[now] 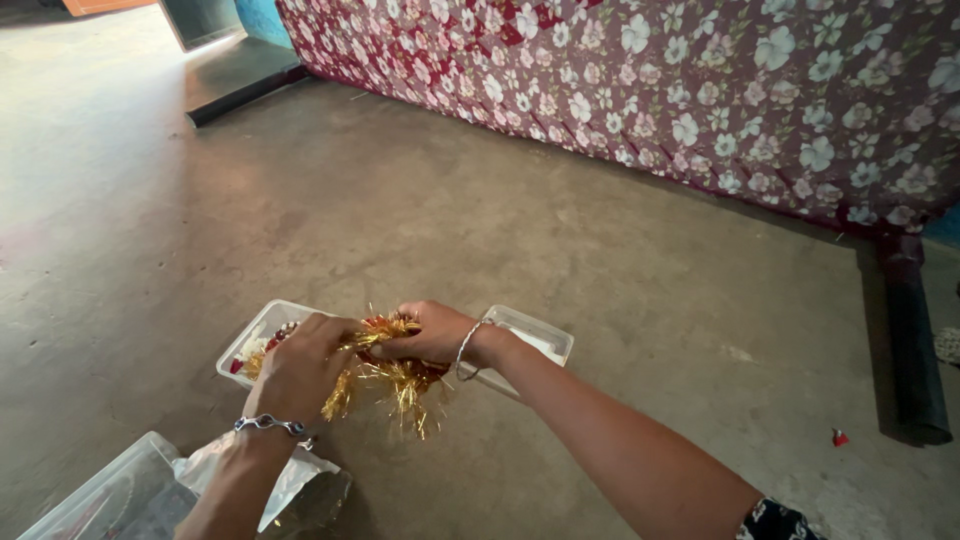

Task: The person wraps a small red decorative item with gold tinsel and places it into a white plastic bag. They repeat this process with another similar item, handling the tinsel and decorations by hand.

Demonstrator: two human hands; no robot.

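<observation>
Bare concrete floor underfoot, with both hands low over it: left hand clenched around one end of a gold tinsel bundle, right hand pinching its other end, loose strands hanging between and below. Seemingly mid-way through bunching or twisting the tinsel; next likely calls for steady tension. Just behind, two shallow white trays and; near left, clear plastic box; ahead, open floor up to flowered mattress.
</observation>
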